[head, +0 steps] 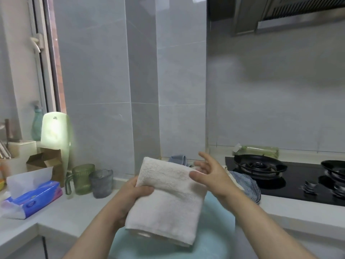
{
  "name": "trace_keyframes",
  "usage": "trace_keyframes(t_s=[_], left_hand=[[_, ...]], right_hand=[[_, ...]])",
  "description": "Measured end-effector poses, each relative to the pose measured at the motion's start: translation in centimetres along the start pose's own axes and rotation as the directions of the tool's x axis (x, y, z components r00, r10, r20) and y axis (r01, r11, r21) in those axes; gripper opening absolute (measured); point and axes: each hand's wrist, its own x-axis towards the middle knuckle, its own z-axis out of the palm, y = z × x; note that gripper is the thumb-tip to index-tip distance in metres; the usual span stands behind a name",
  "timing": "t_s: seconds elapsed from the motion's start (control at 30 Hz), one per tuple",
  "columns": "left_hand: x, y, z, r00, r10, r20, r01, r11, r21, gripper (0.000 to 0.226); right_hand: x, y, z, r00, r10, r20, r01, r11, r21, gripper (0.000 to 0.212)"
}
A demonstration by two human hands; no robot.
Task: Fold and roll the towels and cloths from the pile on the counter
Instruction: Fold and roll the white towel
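A: The white towel (168,199) hangs folded in the air, above a pale blue basin (214,236), just in front of the counter (61,217). How should the person handle this fold?

B: Keep the edges matched, then flatten the upper layer before any rolling. The left hand (134,193) clamps the towel's left edge, thumb on top, forearm angled up from below.

A: And the other?

B: The right hand (209,171) is spread, fingers loose, holding nothing, thumb grazing the towel's right side. Further back, a striped cloth (248,186) and a grey-blue cloth (178,159) lie unfolded on the counter.
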Motion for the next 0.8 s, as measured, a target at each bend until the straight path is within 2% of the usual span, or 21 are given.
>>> trace_keyframes(t_s=[0.03,0.1,0.17,0.23,0.3,0.37,0.43,0.53,0.6,0.8], left_hand=[[0.1,-0.3,0.0,1.0,-0.011,0.003,0.011,0.998,-0.06,0.048],[0.3,-1.0,-0.1,0.998,-0.064,0.021,0.066,0.985,-0.158,0.051],[0.8,-2.0,-0.3,0.987,-0.151,0.045,0.158,0.961,-0.226,0.046],[1.4,-3.2,-1.0,0.975,-0.222,0.01,0.22,0.96,-0.175,0.038],[1.6,-4.6,-2.2,0.961,-0.278,-0.016,0.277,0.96,-0.026,0.038],[1.3,-5.5,-3.2,0.949,-0.314,-0.018,0.313,0.935,0.167,0.043],[1.7,-6.3,-4.4,0.953,-0.301,-0.019,0.294,0.911,0.288,0.045],[2.3,-6.9,-4.9,0.973,-0.228,-0.033,0.218,0.866,0.45,0.043],[2.4,-7.6,-5.2,0.978,-0.2,-0.049,0.201,0.875,0.44,0.036],[1.8,-8.3,-5.2,0.996,-0.083,-0.031,0.088,0.871,0.484,0.031]], right_hand=[[-0.4,1.5,0.1,0.997,0.069,0.029,-0.073,0.984,0.165,0.089],[-1.0,4.4,0.9,0.966,0.192,0.173,-0.247,0.885,0.395,0.088],[-1.6,6.0,2.0,0.933,0.246,0.262,-0.343,0.825,0.449,0.073],[-1.0,7.0,2.4,0.921,0.301,0.246,-0.377,0.844,0.382,0.052],[-0.4,7.7,2.1,0.91,0.364,0.196,-0.405,0.882,0.24,0.039],[0.1,8.8,1.7,0.9,0.386,0.2,-0.405,0.913,0.058,0.042],[0.3,9.7,1.1,0.888,0.406,0.214,-0.403,0.913,-0.062,0.045],[0.9,9.9,0.5,0.892,0.387,0.231,-0.344,0.916,-0.208,0.031],[1.1,10.0,0.0,0.893,0.374,0.252,-0.317,0.918,-0.24,0.028],[0.6,10.9,-0.6,0.929,0.284,0.239,-0.24,0.951,-0.195,0.045]])
